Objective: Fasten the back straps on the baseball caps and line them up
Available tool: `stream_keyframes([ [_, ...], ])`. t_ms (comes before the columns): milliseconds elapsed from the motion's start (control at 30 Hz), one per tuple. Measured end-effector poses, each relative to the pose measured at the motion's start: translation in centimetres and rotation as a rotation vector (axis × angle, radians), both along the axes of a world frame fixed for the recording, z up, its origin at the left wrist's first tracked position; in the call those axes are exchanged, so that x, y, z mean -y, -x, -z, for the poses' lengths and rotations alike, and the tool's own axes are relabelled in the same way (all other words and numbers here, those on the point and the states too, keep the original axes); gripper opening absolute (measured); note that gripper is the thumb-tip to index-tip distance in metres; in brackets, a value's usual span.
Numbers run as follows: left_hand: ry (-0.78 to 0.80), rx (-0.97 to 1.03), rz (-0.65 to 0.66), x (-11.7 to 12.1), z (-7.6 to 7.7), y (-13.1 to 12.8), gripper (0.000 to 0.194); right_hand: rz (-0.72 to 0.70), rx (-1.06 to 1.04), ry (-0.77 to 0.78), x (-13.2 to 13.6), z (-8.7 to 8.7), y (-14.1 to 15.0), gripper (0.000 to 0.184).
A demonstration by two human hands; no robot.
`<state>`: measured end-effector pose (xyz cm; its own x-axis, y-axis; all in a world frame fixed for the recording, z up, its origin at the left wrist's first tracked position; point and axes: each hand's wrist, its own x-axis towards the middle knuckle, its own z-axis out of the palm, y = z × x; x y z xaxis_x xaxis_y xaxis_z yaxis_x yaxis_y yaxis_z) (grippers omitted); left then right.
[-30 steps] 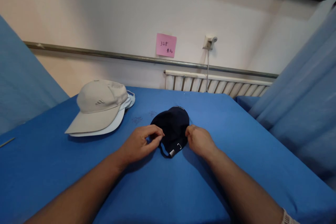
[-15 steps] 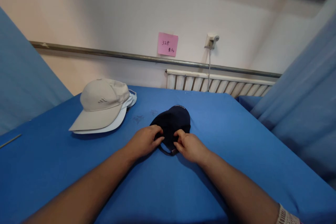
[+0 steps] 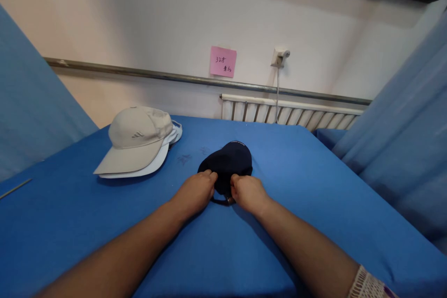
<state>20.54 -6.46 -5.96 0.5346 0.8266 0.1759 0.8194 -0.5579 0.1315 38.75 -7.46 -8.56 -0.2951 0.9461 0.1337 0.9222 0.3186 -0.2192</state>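
A dark navy cap [image 3: 227,162] lies on the blue table [image 3: 303,172] in the middle, its back strap and metal buckle toward me. My left hand [image 3: 194,193] grips the cap's near left edge with curled fingers. My right hand [image 3: 246,193] pinches the near right edge by the strap. Both hands sit close together, almost touching. At the left rear a beige cap [image 3: 134,138] rests stacked on a white cap [image 3: 159,159].
Blue cloth panels rise at the left [image 3: 31,116] and right [image 3: 408,121]. Behind the table are a white radiator [image 3: 289,114], a metal rail [image 3: 139,73], a pink note [image 3: 222,61] and a wall socket with a cord [image 3: 279,58].
Both hands have drawn inward along the navy cap's near edge until they nearly meet over the strap, covering the buckle. The cap looks more bunched.
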Motion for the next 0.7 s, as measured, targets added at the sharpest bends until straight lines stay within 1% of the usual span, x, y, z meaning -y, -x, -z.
stream_keyframes([
  [67, 0.003, 0.113, -0.017, 0.1, -0.4, 0.3, 0.011, -0.005, -0.046, -0.055, 0.1, 0.0, -0.4, 0.012],
  [133, -0.007, 0.246, -0.024, 0.2, -1.0, 0.5, 0.008, -0.038, -0.174, -0.153, 0.5, -0.2, -1.0, 0.013],
  [233, -0.069, 0.444, 0.020, 0.6, -1.6, 0.7, 0.005, -0.147, -0.381, -0.339, 1.2, -0.6, -2.1, 0.016],
  [300, -0.140, 0.547, 0.063, 0.9, -1.8, 0.8, 0.005, -0.216, -0.461, -0.406, 1.7, -1.0, -2.5, 0.015],
  [367, -0.205, 0.611, 0.087, 1.2, -1.8, 0.7, 0.006, -0.220, -0.536, -0.392, 2.1, -1.2, -2.5, 0.014],
  [433, -0.232, 0.626, 0.115, 1.4, -1.9, 0.7, 0.006, -0.152, -0.626, -0.342, 2.1, -1.2, -2.3, 0.015],
  [600, -0.237, 0.559, 0.200, 1.6, -2.0, 0.8, 0.008, 0.075, -0.744, -0.222, 1.3, -0.8, -1.9, 0.025],
  [633, -0.239, 0.544, 0.205, 1.6, -2.1, 0.8, 0.008, 0.100, -0.759, -0.203, 1.2, -0.8, -1.9, 0.026],
  [700, -0.230, 0.508, 0.210, 1.6, -2.0, 0.7, 0.008, 0.102, -0.776, -0.160, 1.3, -0.9, -1.8, 0.028],
])
